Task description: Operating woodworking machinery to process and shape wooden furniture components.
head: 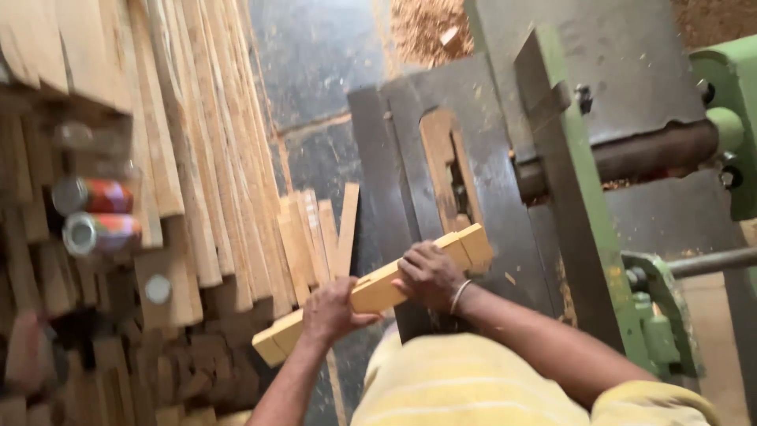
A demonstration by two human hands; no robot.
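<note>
- Here, a pale, squared wooden block (378, 292), smooth-faced and straight-edged with a notch in its upper edge near the middle, lies across the near edge of a dark grey metal saw table (497, 205).
- The left hand (331, 312) is closed around the block's lower part; the right hand (430, 274), a thin metal bangle (459, 295) at its wrist, is curled over the upper part.
- The block's long axis runs diagonally, its low end toward the lower left and its high end toward the upper right, over the table.
- Rough, thin wooden slats (197, 158) are stacked at the left, grainy and uneven.
- Two cylindrical cans (95, 213) with orange-red wrappers and silvery ends lie on their sides among the slats.
- A green-painted fence (576, 213) crosses the table; sawdust (426, 28) lies beyond.
</note>
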